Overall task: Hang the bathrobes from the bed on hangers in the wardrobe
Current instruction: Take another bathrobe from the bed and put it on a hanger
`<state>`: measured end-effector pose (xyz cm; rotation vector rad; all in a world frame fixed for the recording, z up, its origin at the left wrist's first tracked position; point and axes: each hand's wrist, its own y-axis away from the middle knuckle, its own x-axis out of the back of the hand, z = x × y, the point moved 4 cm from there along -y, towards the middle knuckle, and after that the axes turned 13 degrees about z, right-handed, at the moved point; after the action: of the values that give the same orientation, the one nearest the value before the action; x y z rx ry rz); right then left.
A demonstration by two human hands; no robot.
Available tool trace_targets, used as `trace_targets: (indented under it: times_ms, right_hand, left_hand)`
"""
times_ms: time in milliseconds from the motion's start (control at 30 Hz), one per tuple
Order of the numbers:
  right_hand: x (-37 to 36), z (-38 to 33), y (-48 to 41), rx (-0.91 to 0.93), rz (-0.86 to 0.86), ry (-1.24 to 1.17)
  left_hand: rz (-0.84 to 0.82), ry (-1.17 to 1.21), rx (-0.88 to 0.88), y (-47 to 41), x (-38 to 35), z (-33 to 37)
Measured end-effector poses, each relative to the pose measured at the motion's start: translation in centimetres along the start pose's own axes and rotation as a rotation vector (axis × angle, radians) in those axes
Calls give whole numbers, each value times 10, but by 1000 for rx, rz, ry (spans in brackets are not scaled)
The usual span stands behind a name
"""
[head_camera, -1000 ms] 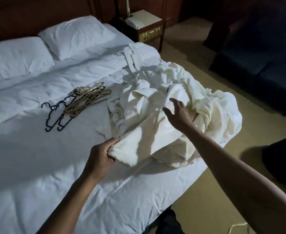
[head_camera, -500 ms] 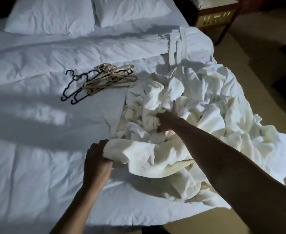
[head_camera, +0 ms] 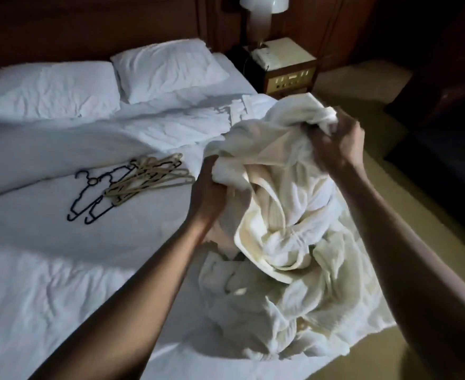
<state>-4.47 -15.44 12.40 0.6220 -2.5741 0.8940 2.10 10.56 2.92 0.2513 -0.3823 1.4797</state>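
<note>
Bathrobes (head_camera: 294, 297) sit in a crumpled heap on the near right corner of the bed (head_camera: 61, 270), part hanging over the edge. Top robe (head_camera: 278, 171) is held up above the heap, lower end draped into it. Left hand (head_camera: 210, 187) clamps a bunched fold at the robe's left edge, fingers curled round cloth. Right hand (head_camera: 335, 141) fists another bunch higher up and to the right, fabric poking out above the knuckles. Cloth between the two hands sags, not taut.

Handling, my read: thick terry, soft, zero stiffness, moderately heavy for cloth. Not slippery, not fragile. A grip anywhere holds, but a random bunch gives no control over shape. Sleeves and belt will likely snag on the robes underneath, so a lift could drag a second robe along. Best holds: collar or both shoulder seams, so it hangs open for a hanger. Can't tell which part each hand has now; too crumpled.

Hangers (head_camera: 143, 179) lie in a loose stack on the bed, left of the left hand, apart from the heap: beige ones over a couple of dark ones. Hooks look tangled; expect to need one hand free to pull one out. Wardrobe not identifiable from here; right side of the room is too dark.
</note>
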Motion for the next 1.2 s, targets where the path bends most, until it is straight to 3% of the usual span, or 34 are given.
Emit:
trace_targets:
  times_ms: [100, 167, 233, 300, 400, 500, 600, 700, 767, 933, 1000, 1067, 1133, 1200]
  right_hand:
    - [38, -49, -15, 86, 66, -83]
    - [49, -77, -11, 141, -11, -105]
    - [45, -93, 4, 222, -163, -61]
    - [28, -91, 33, 287, -338, -20]
    - [-1, -69, 101, 224, -568, -16]
    - [-15, -45, 178, 206, -726, -108]
    - [-21, -2, 230, 234, -886, -22]
    - [-18, 51, 258, 274, -1110, 201]
    - [-13, 77, 269, 263, -1209, 218]
    - [-13, 101, 226, 90, -1225, 303]
    - [-21, 92, 195, -76, -1232, 126]
    - [-35, 86, 163, -217, -1047, -55]
    - [-53, 83, 149, -1, -920, 100]
    - [-72, 84, 162, 198, -1013, 321]
  left_hand:
    - [-204, -255, -156, -14, -1, 1]
    - [-300, -420, -196, -19, 14, 7]
    - [-387, -575, -93, -24, 34, 9]
    - [-455, -475, 16, -20, 51, 7]
    - [-428, -287, -114, 9, 55, 3]
    - [-502, -564, -304, 51, 31, -33]
    - [-532, -558, -198, 83, 35, -91]
    - [-377, -482, -161, 96, 52, -125]
    - [-323, -457, -152, 105, 62, -123]
    - [-283, -366, -144, 106, 95, -113]
    - [-243, -310, -182, 103, 107, -97]
    - [-207, -252, -214, 103, 117, -76]
    - [-160, -216, -269, 104, 122, -55]
    - [-137, -193, -345, 107, 125, -34]
